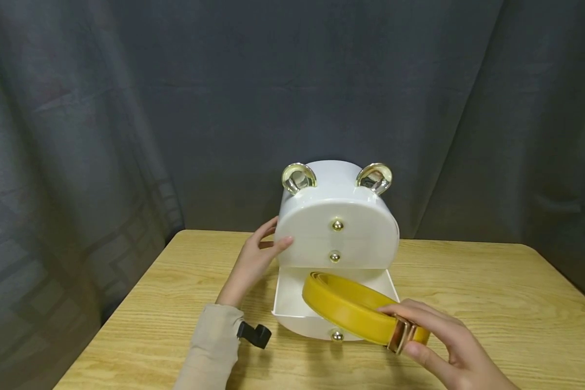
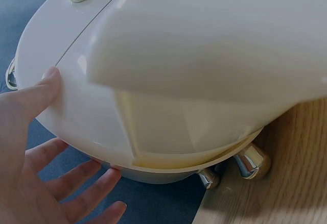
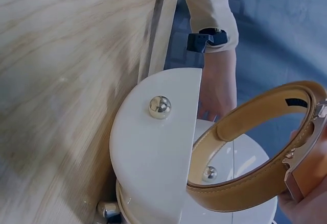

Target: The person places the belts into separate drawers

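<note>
A makeshift recording setup: wooden table (image 1: 492,292) before a draped dark grey curtain (image 1: 127,108).

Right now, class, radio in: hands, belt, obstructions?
Left hand steadies white drawer box. Right hand grips coiled yellow belt, half over open bottom drawer. Nothing blocking.

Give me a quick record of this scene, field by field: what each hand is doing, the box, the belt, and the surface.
Left hand: open, fingers pressed flat against the side of the white box
Right hand: grips the yellow belt at its metal buckle
Belt: coiled, lying partly in the open bottom drawer and over its front edge
Box: white, rounded, two shiny ears on top, gold knobs, upper drawers closed
Surface: wooden table
Backdrop: dark curtain
</note>
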Demonstrator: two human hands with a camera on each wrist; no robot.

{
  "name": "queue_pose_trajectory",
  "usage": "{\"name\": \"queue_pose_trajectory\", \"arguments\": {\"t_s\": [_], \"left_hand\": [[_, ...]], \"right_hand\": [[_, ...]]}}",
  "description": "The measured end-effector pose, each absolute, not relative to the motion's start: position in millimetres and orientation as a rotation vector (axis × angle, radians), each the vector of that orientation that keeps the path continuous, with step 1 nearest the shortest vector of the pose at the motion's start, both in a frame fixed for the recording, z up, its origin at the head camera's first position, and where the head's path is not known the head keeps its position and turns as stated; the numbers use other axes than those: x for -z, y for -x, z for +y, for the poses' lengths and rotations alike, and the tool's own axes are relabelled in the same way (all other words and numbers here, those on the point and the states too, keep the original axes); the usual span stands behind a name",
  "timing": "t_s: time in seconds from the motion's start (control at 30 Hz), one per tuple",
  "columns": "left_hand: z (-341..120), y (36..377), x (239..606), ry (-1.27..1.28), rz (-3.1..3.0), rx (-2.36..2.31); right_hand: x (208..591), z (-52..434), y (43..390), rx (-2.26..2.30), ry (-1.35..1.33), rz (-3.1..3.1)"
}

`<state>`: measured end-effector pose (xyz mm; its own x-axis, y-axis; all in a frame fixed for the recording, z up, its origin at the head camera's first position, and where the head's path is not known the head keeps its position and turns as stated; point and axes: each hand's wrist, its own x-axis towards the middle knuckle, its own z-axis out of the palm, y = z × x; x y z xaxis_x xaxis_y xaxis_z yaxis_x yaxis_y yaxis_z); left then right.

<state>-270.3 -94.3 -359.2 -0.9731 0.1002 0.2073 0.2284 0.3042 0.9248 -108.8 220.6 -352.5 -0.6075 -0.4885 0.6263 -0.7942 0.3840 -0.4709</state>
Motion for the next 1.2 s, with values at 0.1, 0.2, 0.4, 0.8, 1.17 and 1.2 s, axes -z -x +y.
{"name": "queue_pose_trajectory", "arguments": {"t_s": [0.1,0.2,0.4,0.8,1.17,1.2], "left_hand": [[-95,270,359,0.314,-2.443,1.767],[-95,271,359,0.32,-2.439,1.773],[-94,270,360,0.317,-2.445,1.773],[-94,270,357,0.325,-2.443,1.772],[-93,269,358,0.318,-2.448,1.777],[-94,269,358,0.317,-2.446,1.778]], "right_hand": [[349,215,110,-1.075,-1.121,-2.266],[346,211,112,-1.112,-1.158,-2.265],[348,206,117,-1.178,-1.181,-2.277],[350,201,129,-1.101,-1.153,-2.303],[356,194,140,-1.058,-1.095,-2.339],[357,193,141,-1.057,-1.089,-2.346]]}}
